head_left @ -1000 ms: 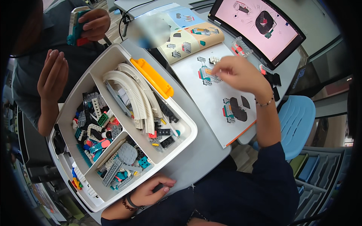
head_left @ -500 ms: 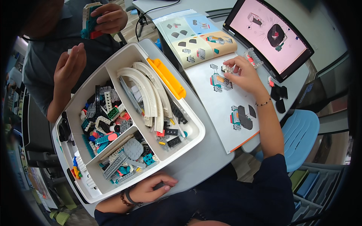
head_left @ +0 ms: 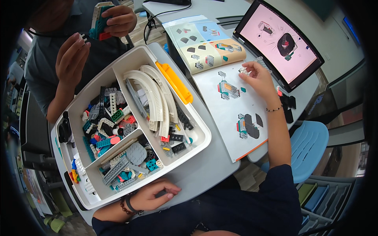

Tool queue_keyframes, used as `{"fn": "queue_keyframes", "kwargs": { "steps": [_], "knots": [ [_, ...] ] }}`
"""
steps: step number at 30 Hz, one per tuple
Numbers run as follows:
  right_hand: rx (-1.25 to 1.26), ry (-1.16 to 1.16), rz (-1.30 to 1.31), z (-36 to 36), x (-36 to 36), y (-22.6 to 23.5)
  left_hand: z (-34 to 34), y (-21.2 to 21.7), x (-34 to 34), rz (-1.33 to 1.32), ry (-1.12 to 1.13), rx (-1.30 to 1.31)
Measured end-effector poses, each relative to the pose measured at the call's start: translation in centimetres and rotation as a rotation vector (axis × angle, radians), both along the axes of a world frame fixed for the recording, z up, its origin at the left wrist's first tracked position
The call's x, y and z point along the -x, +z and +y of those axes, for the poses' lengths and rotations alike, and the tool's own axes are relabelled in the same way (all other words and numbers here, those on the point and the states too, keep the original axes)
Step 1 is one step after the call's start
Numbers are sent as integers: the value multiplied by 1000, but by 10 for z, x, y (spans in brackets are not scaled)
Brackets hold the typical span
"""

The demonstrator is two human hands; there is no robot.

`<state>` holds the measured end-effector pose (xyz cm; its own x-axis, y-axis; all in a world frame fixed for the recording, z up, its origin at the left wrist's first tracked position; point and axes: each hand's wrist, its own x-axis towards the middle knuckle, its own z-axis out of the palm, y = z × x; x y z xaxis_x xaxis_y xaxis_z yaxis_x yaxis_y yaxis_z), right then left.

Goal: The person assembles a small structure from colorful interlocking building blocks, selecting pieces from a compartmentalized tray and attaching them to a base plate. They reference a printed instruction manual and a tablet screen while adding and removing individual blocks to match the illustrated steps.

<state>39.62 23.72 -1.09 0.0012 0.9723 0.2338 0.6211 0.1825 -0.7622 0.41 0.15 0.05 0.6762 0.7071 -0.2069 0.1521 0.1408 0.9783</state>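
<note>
My left hand rests on the grey table beside the near edge of the white bin, its fingers loosely apart and holding nothing. Over the open instruction booklet, my right hand pinches a small whitish building-brick piece, partly hidden by the fingers. Printed pictures of a brick model lie on the page below it. Behind that hand, a clear brick part stands at the foot of the laptop screen, which shows model pictures on pink.
Mixed bricks, curved white tracks and a yellow handle belong to the bin. Across it, a person's hands hold a teal, white and red brick build. Black pieces lie right of the booklet, near a blue chair.
My right hand has shifted slightly right and away along the booklet, still pinching the piece. The other person's hands have come closer together. My left hand stays by the bin.
</note>
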Motion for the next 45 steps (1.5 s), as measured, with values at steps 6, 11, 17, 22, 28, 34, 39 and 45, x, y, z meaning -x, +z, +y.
{"fn": "queue_keyframes", "kwargs": {
  "steps": [6, 11, 17, 22, 28, 34, 39, 45],
  "knots": [
    [-27, -28, -26, 0, -6, 1, 2, 0, 1, 18, -16, -6],
    [-33, -6, -86, 2, -8, -2, 3, 2, 1, 24, -18, -20],
    [-56, 105, 91, 19, -26, -29, -1, -9, 2, -56, -36, -50],
    [26, 101, 55, 28, -35, -27, -7, -4, -2, -171, -34, -149],
    [27, 118, -104, 35, -45, -39, -27, 97, 48, -140, -11, -515],
    [44, 90, -117, 39, -49, -39, -40, 130, 168, 694, 974, -983],
    [50, 106, -98, 46, -53, -48, -31, 100, 197, 969, 680, -814],
    [44, 96, -128, 42, -50, -43, -4, 76, 209, 1069, 433, -955]
  ]
}}
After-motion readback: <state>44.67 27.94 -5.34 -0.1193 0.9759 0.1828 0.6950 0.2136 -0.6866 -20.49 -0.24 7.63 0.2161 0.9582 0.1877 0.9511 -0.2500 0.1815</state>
